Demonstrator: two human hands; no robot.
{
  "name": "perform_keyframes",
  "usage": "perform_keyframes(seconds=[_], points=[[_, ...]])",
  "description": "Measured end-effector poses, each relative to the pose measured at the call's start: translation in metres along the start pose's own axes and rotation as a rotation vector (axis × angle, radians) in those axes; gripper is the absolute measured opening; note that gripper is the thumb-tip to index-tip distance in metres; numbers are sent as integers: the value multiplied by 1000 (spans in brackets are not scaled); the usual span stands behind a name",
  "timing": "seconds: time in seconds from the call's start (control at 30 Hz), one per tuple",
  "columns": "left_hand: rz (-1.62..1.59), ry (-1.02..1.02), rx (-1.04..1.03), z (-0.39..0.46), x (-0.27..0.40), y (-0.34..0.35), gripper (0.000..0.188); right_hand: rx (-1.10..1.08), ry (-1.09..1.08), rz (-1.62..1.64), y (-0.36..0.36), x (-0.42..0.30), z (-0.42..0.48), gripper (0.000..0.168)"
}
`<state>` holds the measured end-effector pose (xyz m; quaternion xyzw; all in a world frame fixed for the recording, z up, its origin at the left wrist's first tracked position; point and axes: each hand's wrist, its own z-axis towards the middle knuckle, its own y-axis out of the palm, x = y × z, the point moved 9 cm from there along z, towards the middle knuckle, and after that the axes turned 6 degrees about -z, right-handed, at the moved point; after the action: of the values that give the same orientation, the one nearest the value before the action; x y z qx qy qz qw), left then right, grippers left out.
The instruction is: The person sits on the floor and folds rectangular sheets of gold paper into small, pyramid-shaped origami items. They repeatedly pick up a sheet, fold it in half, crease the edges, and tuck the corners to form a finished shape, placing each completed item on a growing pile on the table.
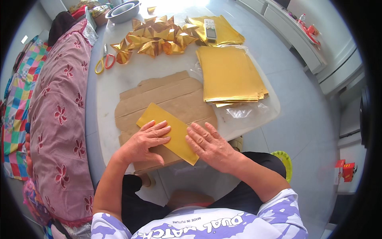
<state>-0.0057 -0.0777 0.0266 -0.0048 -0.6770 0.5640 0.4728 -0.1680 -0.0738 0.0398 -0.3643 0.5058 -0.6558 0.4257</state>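
Note:
A folded strip of gold paper (176, 134) lies slantwise on a flattened piece of brown cardboard (131, 109). My left hand (147, 140) rests palm down over the strip's left part, fingers spread and thumb pointing towards me. Across the right end of the strip lies my right hand (209, 145), flat, its fingertips on the gold surface. Neither hand grips anything. Right of the cardboard sits a thick stack of gold paper sheets (231, 74). Several folded gold paper ingots (153, 47) are heaped towards the far side.
Scissors (105, 61) with yellow and red handles lie at the white table's (104, 89) left edge. A remote control (210, 29) rests on more gold sheets (232, 31). Grey basins (123, 11) stand at the far left corner. A pink flowered cover (64, 98) drapes furniture alongside.

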Motion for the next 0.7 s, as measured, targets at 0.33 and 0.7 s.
perform_keyframes(seconds=[0.33,0.7], points=[[244,43,258,6,49,5,59,164,27,107,1,-11,4,41],[242,85,447,3,62,12,23,197,68,221,1,-12,3,37]])
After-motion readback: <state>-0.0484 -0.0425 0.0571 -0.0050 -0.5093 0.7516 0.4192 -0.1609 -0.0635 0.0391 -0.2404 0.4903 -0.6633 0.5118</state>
